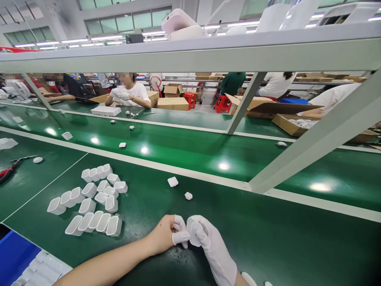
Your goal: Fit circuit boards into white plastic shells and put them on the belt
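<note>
Above the green tabletop, my right hand (216, 246), in a white glove, grips a small white plastic cup (195, 233) between thumb and fingers, its open side toward me. My left hand (174, 234), with white finger cots on its fingers, is closed at the cup's left edge, thumb and fingertips against it. Two small white pieces, a squarish one (173, 182) and a rounder one (188, 196), lie on the table beyond my hands. To the left, several similar white cups (95, 220) stand in rows and loose groups, openings up.
A green conveyor belt (178, 147) carrying small white parts runs behind the table edge strip. A slanted metal post (312, 131) supports the overhead shelf (190, 59). Red-handled pliers (10, 171) lie far left, above a blue bin (18, 254). People sit across the belt.
</note>
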Demonstrator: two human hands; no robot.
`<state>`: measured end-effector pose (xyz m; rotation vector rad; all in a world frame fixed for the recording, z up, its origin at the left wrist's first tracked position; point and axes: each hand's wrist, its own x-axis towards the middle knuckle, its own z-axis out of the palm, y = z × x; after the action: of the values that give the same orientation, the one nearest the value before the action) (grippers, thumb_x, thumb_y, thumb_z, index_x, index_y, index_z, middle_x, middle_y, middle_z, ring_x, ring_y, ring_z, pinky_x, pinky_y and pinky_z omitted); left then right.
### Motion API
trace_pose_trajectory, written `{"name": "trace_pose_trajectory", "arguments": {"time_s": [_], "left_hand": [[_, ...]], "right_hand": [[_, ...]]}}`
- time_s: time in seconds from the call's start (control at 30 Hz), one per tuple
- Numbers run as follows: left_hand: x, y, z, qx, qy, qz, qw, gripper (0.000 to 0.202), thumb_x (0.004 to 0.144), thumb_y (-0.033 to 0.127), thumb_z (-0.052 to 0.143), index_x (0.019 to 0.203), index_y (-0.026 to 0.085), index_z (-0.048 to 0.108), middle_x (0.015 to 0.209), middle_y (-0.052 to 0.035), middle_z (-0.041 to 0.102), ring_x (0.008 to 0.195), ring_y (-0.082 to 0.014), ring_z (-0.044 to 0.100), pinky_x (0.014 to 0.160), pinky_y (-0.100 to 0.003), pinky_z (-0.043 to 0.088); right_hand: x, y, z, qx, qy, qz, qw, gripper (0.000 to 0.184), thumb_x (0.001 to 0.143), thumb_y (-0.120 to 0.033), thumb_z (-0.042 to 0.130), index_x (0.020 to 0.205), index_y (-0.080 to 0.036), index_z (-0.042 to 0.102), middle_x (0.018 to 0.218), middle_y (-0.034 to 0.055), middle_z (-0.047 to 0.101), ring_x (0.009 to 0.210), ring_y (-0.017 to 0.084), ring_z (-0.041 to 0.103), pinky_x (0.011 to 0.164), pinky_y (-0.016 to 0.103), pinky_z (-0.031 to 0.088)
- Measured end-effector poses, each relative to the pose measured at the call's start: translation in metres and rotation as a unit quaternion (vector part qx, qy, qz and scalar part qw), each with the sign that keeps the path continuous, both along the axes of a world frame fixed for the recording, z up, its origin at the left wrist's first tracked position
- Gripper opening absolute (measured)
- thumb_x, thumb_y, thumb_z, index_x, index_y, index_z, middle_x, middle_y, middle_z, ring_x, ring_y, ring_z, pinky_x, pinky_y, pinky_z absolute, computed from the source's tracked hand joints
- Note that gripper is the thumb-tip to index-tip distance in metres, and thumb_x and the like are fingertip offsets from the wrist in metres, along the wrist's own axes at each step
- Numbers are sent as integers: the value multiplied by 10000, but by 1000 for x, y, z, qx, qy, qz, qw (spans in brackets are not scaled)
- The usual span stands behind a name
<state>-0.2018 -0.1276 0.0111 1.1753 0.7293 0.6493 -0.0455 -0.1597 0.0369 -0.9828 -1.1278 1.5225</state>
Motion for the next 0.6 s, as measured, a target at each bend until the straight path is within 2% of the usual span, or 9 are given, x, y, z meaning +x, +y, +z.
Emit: {"name": "trace_pose_trajectory", "arguments": {"time_s": [0.17,0.4,0.6], "left_hand": [[-1,-2,3,-1,14,-51,999,435,699,535,716,620,141,551,565,-50,616,551,-162,570,583,-249,403],[-1,-2,6,21,24,-52,998,376,739,488,688,673,129,597,597,-54,631,591,-171,583,626,-263,432],[0,-2,5,43,49,-36,997,338,786,466,624,739,134,582,580,-30,629,472,-99,473,517,-209,386]], "right_hand": [[-1,-9,-7,-50,-18,-13,998,542,761,-711,561,661,-184,479,517,-37,449,507,105,371,529,248,269],[-1,-7,-9,-64,-7,-38,997,498,721,-664,654,702,-185,518,502,-22,528,479,115,443,519,254,317],[-2,-5,-7,-66,-6,-52,996,485,706,-642,675,676,-184,522,490,-13,537,477,126,477,517,257,366]]}}
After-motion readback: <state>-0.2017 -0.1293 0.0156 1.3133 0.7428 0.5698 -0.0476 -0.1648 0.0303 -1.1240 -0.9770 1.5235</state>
